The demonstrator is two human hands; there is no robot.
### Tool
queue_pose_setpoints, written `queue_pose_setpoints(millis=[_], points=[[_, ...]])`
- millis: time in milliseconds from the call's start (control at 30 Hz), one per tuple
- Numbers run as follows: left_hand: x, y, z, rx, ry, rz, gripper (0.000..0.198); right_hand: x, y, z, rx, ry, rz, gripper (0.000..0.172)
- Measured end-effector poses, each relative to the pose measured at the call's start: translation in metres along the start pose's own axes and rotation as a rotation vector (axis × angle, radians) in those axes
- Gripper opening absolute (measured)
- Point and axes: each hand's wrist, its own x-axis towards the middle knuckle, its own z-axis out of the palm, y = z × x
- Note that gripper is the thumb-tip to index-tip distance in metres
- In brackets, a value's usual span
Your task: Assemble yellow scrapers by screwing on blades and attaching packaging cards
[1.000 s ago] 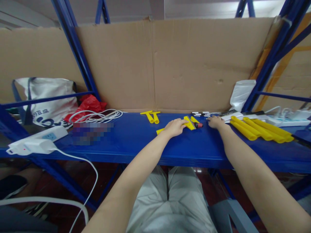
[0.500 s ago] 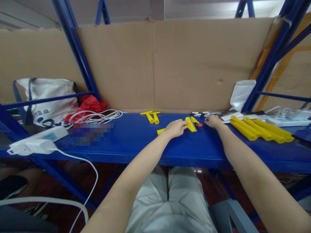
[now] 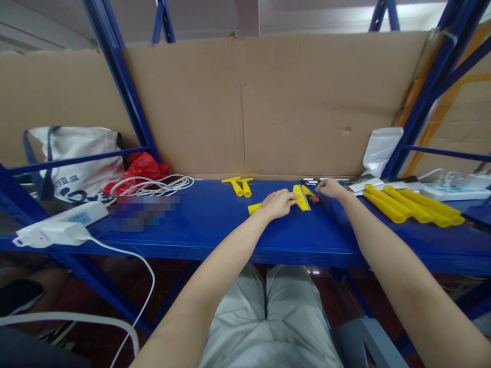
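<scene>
My left hand (image 3: 278, 204) is wrapped round the handle of a yellow scraper (image 3: 302, 198), which lies on the blue shelf top (image 3: 215, 214). The scraper's wide head, with a greyish edge, points right, and its handle end shows left of my wrist. Just to the right of that head is a small red and black piece (image 3: 314, 199), its kind unclear, and another yellow part (image 3: 308, 190) lies behind. Above and right of these, my right hand (image 3: 330, 188) has its fingers drawn together; whatever they may hold is too small to make out.
Two yellow T-shaped pieces (image 3: 246, 186) lie at the back. Several yellow tubes (image 3: 387, 203) rest at the right, by a power strip (image 3: 452, 192). On the left are coiled white cable (image 3: 172, 183), a red bag (image 3: 140, 171) and a cloth bag (image 3: 84, 168). Cardboard (image 3: 245, 107) walls the back.
My right hand has shifted slightly left and away from me, beside the red and black piece. My left hand and the scraper have stayed in place.
</scene>
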Motion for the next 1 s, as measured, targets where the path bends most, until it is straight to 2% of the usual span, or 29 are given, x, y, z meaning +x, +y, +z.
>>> queue_pose_setpoints(millis=[133, 200, 267, 367, 733, 833, 933, 1000], points=[[0.0, -0.001, 0.001, 0.001, 0.004, -0.005, 0.032, -0.014, -0.038, -0.01, 0.46, -0.058, -0.095, 0.011], [0.0, -0.001, 0.001, 0.0, 0.005, -0.011, 0.032, -0.022, -0.054, -0.011, 0.534, -0.128, -0.157, 0.006], [0.0, -0.001, 0.001, -0.001, 0.006, -0.017, 0.033, -0.027, -0.065, -0.009, 0.515, -0.171, -0.19, 0.006], [-0.001, 0.0, 0.0, 0.005, 0.004, -0.026, 0.033, -0.03, -0.072, -0.004, 0.446, -0.154, -0.208, 0.009], [-0.003, 0.002, -0.003, 0.106, -0.027, 0.009, 0.035, -0.024, -0.078, -0.003, 0.138, -0.104, -0.311, 0.016], [-0.004, 0.004, -0.006, 0.108, -0.032, 0.002, 0.036, -0.027, -0.081, -0.001, 0.153, -0.105, -0.262, 0.014], [-0.005, 0.006, -0.009, 0.106, -0.027, -0.02, 0.036, -0.032, -0.085, 0.002, 0.23, -0.078, -0.131, 0.004], [-0.005, 0.006, -0.01, 0.108, -0.023, -0.03, 0.036, -0.035, -0.087, 0.004, 0.288, -0.059, -0.051, 0.011]])
